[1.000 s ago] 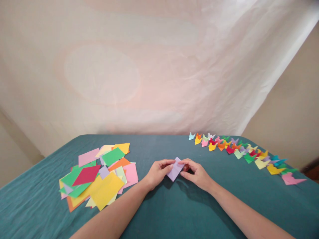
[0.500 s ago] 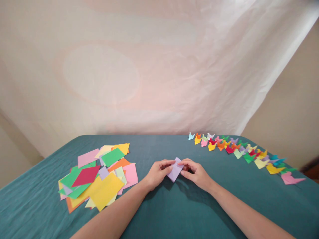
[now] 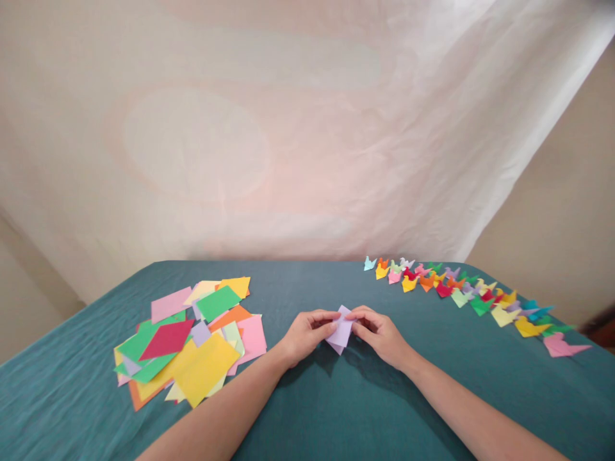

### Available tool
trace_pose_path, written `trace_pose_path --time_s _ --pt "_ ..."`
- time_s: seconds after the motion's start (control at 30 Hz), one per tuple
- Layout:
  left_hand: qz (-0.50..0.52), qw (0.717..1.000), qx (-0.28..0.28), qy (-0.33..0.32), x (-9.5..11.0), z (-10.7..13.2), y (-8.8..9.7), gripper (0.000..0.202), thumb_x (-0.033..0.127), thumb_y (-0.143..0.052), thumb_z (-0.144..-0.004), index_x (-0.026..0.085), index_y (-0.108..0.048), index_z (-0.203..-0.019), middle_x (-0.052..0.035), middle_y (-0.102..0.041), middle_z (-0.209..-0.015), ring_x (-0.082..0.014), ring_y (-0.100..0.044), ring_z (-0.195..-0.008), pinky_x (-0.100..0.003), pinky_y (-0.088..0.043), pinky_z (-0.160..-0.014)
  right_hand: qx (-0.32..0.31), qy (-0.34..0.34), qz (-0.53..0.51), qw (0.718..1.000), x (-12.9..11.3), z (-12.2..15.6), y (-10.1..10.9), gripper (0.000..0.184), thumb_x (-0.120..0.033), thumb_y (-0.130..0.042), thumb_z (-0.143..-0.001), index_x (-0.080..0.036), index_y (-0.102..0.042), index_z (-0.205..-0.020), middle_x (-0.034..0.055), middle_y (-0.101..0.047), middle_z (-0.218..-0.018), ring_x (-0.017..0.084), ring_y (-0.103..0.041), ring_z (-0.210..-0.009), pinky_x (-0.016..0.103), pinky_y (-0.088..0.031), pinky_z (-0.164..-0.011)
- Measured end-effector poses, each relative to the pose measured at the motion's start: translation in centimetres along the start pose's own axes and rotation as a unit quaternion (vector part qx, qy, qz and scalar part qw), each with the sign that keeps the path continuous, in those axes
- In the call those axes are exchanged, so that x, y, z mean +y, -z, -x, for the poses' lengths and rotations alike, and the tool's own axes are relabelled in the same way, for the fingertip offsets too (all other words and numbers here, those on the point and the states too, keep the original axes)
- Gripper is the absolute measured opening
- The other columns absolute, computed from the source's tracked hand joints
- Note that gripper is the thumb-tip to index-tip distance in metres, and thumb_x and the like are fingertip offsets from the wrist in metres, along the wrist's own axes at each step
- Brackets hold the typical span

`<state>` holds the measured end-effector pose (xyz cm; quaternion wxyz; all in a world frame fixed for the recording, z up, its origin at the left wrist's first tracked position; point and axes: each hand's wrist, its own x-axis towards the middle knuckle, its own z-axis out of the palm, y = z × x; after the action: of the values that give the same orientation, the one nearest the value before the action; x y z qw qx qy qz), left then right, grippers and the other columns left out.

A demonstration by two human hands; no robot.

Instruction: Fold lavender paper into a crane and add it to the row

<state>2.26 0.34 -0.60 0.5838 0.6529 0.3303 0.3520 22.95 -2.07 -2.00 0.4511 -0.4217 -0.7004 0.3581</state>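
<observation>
A small folded lilac paper [image 3: 342, 331] is held between both hands just above the teal tablecloth [image 3: 336, 410], near the middle of the table. My left hand [image 3: 306, 333] pinches its left side with thumb and fingers. My right hand [image 3: 379, 334] pinches its right side, fingers curled over the top edge. The paper is tilted, with a flap partly lifted.
A loose heap of coloured paper squares [image 3: 187, 339] lies to the left. A row of several small folded paper figures [image 3: 461, 291] runs along the table's far right, ending in a pink one [image 3: 560, 346]. A pale cloth backdrop [image 3: 269, 128] hangs behind.
The lilac paper has been lifted slightly and folded smaller between the fingers; both hands have drawn a little closer together.
</observation>
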Motion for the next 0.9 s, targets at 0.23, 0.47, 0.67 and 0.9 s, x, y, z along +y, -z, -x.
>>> trace_pose_path --time_s 0.23,0.47,0.67,0.9 --pt "0.028 1.000 -0.002 0.004 -0.5 -0.1 -0.3 0.045 0.040 -0.071 -0.069 0.012 -0.066 -0.104 -0.0108 -0.066 -0.100 -0.0215 -0.060 -0.089 -0.032 -0.046 -0.081 -0.004 -0.002 0.007 1.000 0.2 -0.1 0.1 0.022 -0.035 -0.054 -0.083 -0.022 -0.067 -0.096 0.0045 -0.060 -0.090 0.016 -0.055 -0.076 0.028 -0.044 -0.067" --pt "0.005 1.000 0.003 -0.009 -0.4 -0.1 -0.5 0.038 0.040 -0.070 -0.070 0.012 -0.069 -0.096 -0.0100 -0.067 -0.095 -0.0211 -0.061 -0.086 -0.031 -0.047 -0.079 0.008 -0.007 0.010 1.000 -0.1 0.0 0.0 0.020 -0.035 -0.054 -0.083 -0.021 -0.068 -0.090 0.0035 -0.062 -0.085 0.016 -0.055 -0.073 0.027 -0.043 -0.066" --pt "-0.008 1.000 0.026 -0.008 -0.2 -0.1 -0.6 0.033 0.040 -0.069 -0.070 0.012 -0.071 -0.089 -0.0081 -0.068 -0.085 -0.0186 -0.061 -0.078 -0.028 -0.047 -0.073 0.022 -0.032 0.007 0.999 -0.1 0.2 -0.1 0.021 -0.038 -0.055 -0.082 -0.020 -0.065 -0.084 0.0007 -0.060 -0.071 0.015 -0.053 -0.064 0.026 -0.041 -0.060" --pt "-0.006 0.999 0.036 -0.022 0.0 -0.1 -0.7 0.029 0.041 -0.067 -0.071 0.013 -0.071 -0.081 -0.0068 -0.068 -0.082 -0.0171 -0.059 -0.075 -0.027 -0.046 -0.070 0.021 -0.001 0.026 0.999 -1.0 0.2 -0.1 0.021 -0.037 -0.055 -0.083 -0.020 -0.066 -0.078 0.0017 -0.061 -0.074 0.015 -0.054 -0.068 0.026 -0.041 -0.062"
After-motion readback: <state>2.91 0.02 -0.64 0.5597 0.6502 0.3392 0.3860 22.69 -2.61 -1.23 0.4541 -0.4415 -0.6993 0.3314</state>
